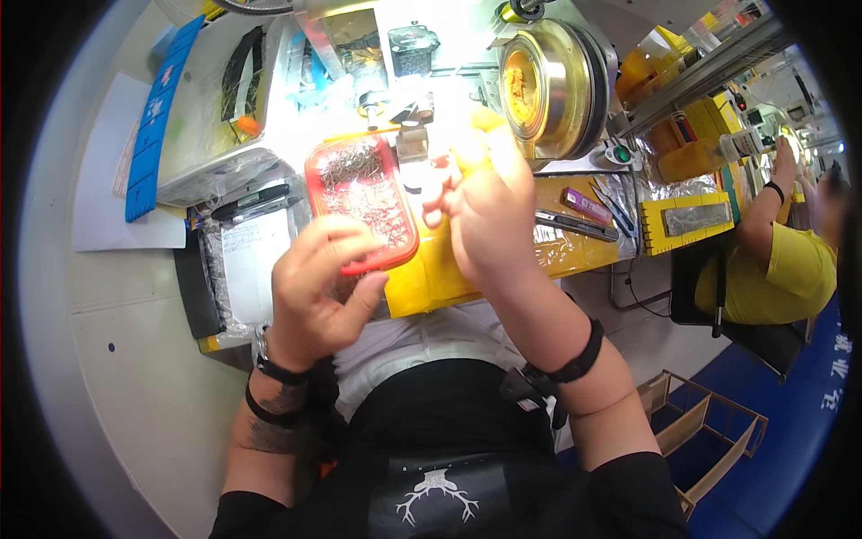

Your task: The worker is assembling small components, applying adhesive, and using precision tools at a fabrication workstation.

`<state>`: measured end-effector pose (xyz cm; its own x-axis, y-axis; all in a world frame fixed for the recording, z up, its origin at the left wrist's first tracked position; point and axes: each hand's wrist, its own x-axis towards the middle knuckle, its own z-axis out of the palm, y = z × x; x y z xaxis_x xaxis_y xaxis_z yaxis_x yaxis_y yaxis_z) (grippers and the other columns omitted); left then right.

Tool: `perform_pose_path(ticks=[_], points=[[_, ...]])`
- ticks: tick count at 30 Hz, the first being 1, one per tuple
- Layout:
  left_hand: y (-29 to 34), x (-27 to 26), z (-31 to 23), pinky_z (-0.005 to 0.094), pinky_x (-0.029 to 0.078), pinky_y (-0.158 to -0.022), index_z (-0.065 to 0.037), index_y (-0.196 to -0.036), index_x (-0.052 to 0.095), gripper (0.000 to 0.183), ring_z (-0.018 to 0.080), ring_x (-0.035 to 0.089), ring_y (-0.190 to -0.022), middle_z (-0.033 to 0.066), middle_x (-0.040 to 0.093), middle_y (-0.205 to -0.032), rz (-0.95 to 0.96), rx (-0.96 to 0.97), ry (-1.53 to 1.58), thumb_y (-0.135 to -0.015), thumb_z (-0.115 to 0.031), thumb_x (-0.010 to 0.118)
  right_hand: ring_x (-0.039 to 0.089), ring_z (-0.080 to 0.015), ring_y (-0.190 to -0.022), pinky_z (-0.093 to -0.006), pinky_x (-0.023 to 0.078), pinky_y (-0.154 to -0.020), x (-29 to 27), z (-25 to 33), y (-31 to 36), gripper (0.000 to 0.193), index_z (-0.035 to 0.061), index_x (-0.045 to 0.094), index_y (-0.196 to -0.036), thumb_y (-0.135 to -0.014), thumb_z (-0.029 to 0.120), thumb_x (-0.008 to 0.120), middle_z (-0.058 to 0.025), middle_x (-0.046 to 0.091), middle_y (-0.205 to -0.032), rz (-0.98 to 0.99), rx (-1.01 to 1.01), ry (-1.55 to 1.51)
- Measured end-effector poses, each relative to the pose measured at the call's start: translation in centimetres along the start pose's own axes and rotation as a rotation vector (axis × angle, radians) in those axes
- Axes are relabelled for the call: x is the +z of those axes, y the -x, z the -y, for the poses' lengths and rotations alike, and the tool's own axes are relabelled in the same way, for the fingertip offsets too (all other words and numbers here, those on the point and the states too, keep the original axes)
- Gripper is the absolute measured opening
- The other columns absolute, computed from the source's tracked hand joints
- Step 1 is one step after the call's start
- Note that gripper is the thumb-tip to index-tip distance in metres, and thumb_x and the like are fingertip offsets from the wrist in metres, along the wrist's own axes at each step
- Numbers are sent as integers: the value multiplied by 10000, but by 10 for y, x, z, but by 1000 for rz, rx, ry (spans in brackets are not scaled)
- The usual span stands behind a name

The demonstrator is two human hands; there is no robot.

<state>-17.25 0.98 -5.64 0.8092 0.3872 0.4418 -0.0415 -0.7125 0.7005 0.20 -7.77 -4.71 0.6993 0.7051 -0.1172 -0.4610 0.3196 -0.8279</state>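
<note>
A red plastic tray holds a heap of small, thin metal pieces, thickest at its far end. Over its near left edge is my left hand, thumb and fingers apart, with nothing seen between them. My right hand is raised to the right of the tray, its fingers curled under strong light beside a small metal fixture. Glare washes out those fingertips, so whatever they pinch cannot be made out. Just right of that hand stands a large round brass-coloured machine part with an orange centre.
A white bin and a blue strip stand at left, near black pens. Tweezers, a utility knife and a purple box lie at right. A person in a yellow shirt sits farther right.
</note>
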Motion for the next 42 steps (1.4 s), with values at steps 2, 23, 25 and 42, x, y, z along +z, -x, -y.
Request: perform_pose_path(ticks=[2, 23, 25, 42], points=[[5, -1, 1, 338, 563, -773, -14, -1073, 727, 279, 278, 699, -892, 142, 693, -1045, 18, -43, 41, -802, -23, 790, 552, -81, -633, -233, 458, -523, 7, -6, -19, 167, 39, 580, -1196, -1075, 149, 547, -27, 573, -870, -51, -40, 39], [-68, -11, -20, 251, 502, -657, 36, -879, 715, 106, 102, 648, -711, 54, 703, -798, 130, -429, 343, -930, -56, 728, 653, -372, -776, -427, 522, -677, -19, -6, 43, 191, 59, 679, -971, -792, -9, 670, -102, 649, -838, 874, -399, 807], [-81, -16, -13, 247, 486, -623, 11, -866, 695, 63, 83, 613, -675, 22, 683, -772, 59, -370, 191, -928, 19, 702, 647, -352, -750, -410, 513, -659, -20, -9, 42, 156, 59, 675, -976, -824, 35, 703, -98, 639, -827, 767, -401, 822], [-95, -98, 81, 331, 505, -933, -90, -1238, 737, 251, 200, 655, -986, 82, 736, -997, -232, -44, -767, -1008, -151, 658, 689, -316, -890, -387, 559, -820, -119, 3, 24, 129, -11, 676, -927, -822, -10, 749, -152, 696, -978, 235, -790, 1035]])
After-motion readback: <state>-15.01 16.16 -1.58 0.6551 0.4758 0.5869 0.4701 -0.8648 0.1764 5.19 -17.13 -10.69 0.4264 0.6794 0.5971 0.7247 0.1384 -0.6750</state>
